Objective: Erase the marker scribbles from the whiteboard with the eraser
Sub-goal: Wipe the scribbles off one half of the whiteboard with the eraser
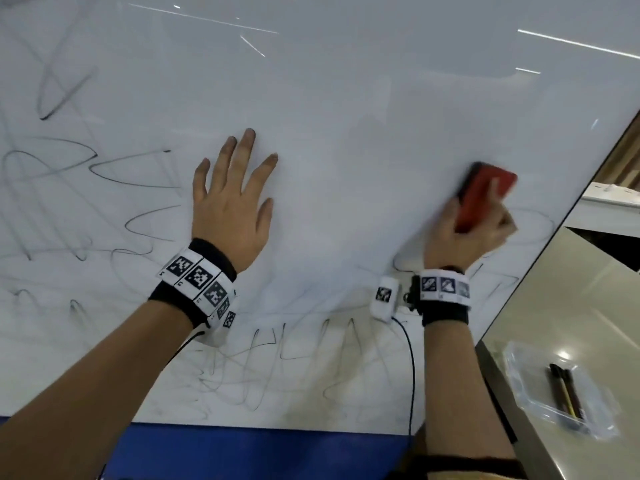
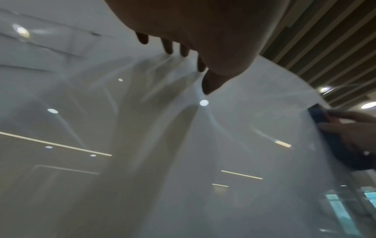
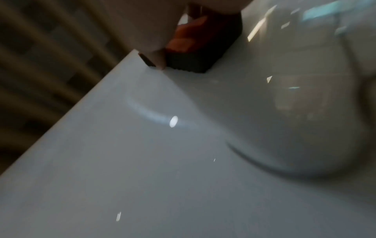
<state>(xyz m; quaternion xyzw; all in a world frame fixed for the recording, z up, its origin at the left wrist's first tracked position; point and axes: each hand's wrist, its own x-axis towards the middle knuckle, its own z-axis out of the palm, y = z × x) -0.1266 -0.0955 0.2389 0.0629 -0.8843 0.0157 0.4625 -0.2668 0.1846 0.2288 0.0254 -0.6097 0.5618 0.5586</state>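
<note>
A large whiteboard [image 1: 346,98] fills the head view. Black marker scribbles [image 1: 86,209] cover its left side and more scribbles [image 1: 294,368] run along its lower edge. The middle and upper right are wiped white. My right hand [image 1: 474,230] grips a red eraser [image 1: 485,195] with a dark felt base, pressed on the board near its right edge. The eraser [image 3: 189,48] sits flat on the board in the right wrist view. My left hand [image 1: 235,195] lies flat on the board with fingers spread, left of the eraser. Its fingertips [image 2: 168,48] touch the board.
Right of the board is a beige counter [image 1: 571,289]. On it lies a clear plastic bag [image 1: 561,393] with dark markers inside. A blue surface [image 1: 242,452] shows below the board's lower edge. A black cable [image 1: 410,368] hangs from my right wrist.
</note>
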